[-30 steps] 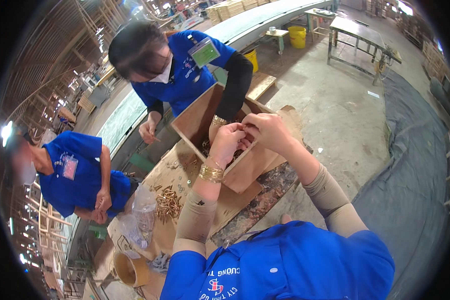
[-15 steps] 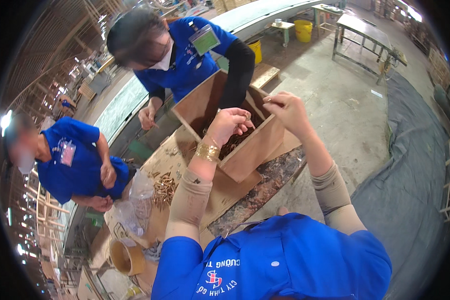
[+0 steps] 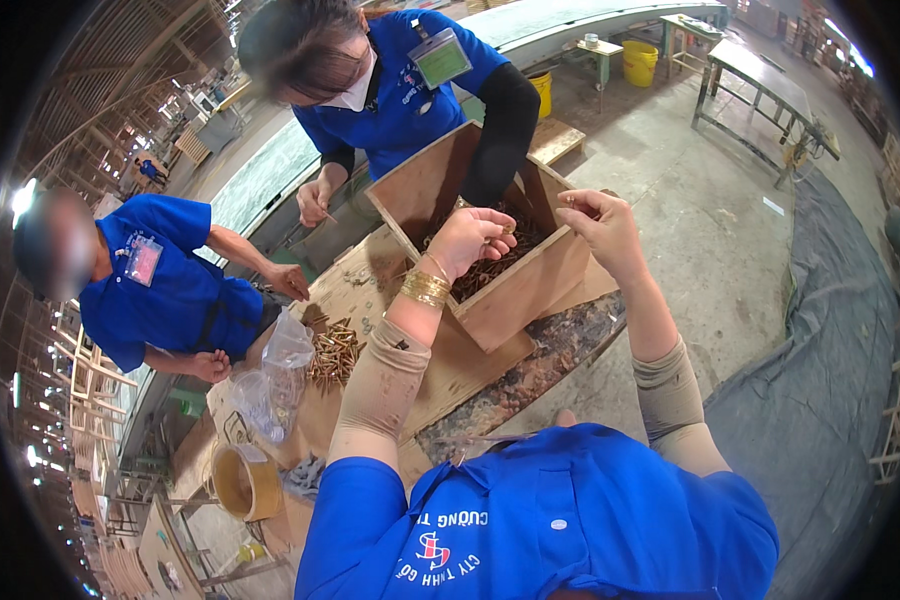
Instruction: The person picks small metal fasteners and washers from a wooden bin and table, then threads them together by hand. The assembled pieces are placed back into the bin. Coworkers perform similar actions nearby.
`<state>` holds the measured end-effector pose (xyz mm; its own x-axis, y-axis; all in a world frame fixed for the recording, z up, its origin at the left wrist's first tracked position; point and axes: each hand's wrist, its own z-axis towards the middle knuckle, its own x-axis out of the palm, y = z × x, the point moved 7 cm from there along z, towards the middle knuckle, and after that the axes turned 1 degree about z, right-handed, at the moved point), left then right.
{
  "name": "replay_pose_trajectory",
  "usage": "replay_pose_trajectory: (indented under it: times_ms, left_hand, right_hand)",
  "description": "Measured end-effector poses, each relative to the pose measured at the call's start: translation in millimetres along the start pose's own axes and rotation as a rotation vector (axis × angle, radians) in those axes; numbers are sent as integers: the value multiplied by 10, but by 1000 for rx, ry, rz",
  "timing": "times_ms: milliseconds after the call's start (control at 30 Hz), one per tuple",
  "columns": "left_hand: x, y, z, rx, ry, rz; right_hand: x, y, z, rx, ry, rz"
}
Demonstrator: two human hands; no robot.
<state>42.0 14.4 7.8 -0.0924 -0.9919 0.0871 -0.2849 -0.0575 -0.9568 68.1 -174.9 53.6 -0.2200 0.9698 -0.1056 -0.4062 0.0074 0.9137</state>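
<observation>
Over the near side of a wooden box [image 3: 522,298], my left hand [image 3: 470,243] is closed with its fingertips together on a small round metal piece, too small to name. My right hand [image 3: 607,232] is raised at the box's right corner, thumb and finger pinched on something tiny that I cannot make out. Inside the box lies a heap of long, thin, copper-coloured screws or bolts [image 3: 492,272]. Left of my left forearm, a pile of similar fasteners [image 3: 336,352] rests on the board-topped table [image 3: 440,385].
Across the box a co-worker [image 3: 400,90] reaches one black-sleeved arm inside it. Another co-worker [image 3: 175,285] stands left, beside clear plastic bags [image 3: 275,385]. A tan round container [image 3: 245,482] and grey cloth [image 3: 303,475] are at the table's near left.
My view has shifted a little. My hands stay over the box, the left fingers slightly more opened out. The left co-worker's hand has stretched toward the fastener pile.
</observation>
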Motion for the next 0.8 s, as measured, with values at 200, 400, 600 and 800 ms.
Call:
replay_pose_trajectory:
  times_ms: [200, 400, 600, 800]
  left_hand:
    - [17, 9, -11, 2, -27, 75]
    - [-120, 82, -9, -82, -24, 57]
    - [-48, 47, -47, -34, 86, -123]
    - [23, 18, -61, 36, 129, -119]
  right_hand:
    - [49, -33, -14, 10, 11, 52]
    - [105, -37, 9, 53, 41, 179]
    - [227, -26, 69, 93, 35, 268]
    - [420, 47, 156, -61, 5, 156]
